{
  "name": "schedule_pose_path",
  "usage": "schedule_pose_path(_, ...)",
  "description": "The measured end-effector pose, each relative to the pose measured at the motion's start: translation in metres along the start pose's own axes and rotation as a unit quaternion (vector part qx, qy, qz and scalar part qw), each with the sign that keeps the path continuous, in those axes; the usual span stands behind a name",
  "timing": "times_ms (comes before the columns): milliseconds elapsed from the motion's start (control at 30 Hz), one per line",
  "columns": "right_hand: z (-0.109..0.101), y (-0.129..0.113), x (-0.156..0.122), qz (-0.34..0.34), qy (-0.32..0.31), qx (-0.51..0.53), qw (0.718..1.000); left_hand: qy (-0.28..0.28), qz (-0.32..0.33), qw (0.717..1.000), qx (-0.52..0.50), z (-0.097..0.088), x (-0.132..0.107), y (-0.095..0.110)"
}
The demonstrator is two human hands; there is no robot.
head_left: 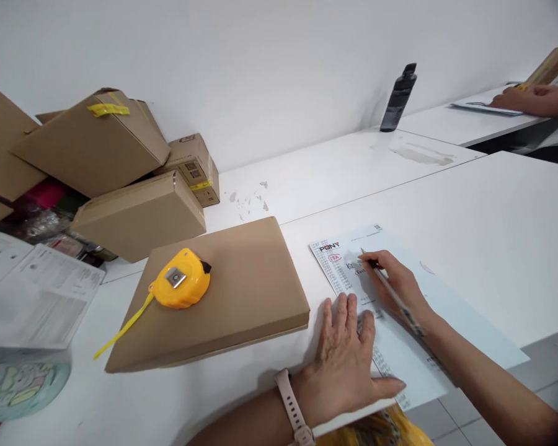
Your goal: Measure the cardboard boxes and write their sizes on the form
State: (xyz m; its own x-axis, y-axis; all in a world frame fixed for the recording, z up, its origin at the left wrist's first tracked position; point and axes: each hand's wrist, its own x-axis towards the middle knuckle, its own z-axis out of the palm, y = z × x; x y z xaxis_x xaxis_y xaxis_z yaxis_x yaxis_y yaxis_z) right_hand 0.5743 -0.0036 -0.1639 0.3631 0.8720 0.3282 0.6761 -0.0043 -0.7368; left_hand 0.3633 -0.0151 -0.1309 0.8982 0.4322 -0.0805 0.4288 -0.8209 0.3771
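Desk (446, 204): box (246, 279) at 8 o'clock, paper (409, 359) at 4. Left hand (341, 359) flat, fingers spread, likely stopping paper sliding. Right hand (395, 279) grip narrow on pen (402, 306), tip toward 10, presumably for writing.

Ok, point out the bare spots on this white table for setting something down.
Widest: the white table right of the printed paper. A scuffed strip lies along the wall, between the dark bottle and small carton. Crowded: the left, with stacked cartons, sheets and flat box, and the paper under the left hand and right hand.
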Motion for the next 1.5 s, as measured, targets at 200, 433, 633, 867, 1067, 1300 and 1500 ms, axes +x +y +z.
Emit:
schedule_pose_path(200,0.004,0.016,0.003,-0.083,-0.032,-0.114,0.989,0.099,0.023,0.993,0.056,-0.019,-0.016,0.023)
schedule_pose_path(433,0.012,0.027,0.006,-0.065,0.005,-0.086,0.994,0.509,-0.07,0.841,0.173,-0.12,-0.08,-0.01)
schedule_pose_path(633,0.012,0.025,0.009,-0.055,0.012,-0.055,0.997,0.454,-0.323,0.829,0.047,-0.148,-0.11,-0.08)
schedule_pose_path(867,-0.001,-0.005,0.004,-0.051,0.092,-0.031,0.994,0.527,-0.29,0.795,-0.081,-0.148,-0.118,-0.061)
schedule_pose_path(1067,-0.034,-0.114,-0.046,-0.006,-0.078,0.257,0.963,0.412,-0.136,0.831,-0.349,-0.122,-0.129,0.018)
schedule_pose_path(1300,-0.067,-0.175,-0.086,0.064,-0.288,0.439,0.848,0.226,-0.085,0.847,-0.474,-0.108,-0.125,0.046)
schedule_pose_path(1500,-0.068,-0.186,-0.067,0.083,-0.326,0.431,0.837,0.268,-0.084,0.846,-0.454,-0.125,-0.142,0.03)
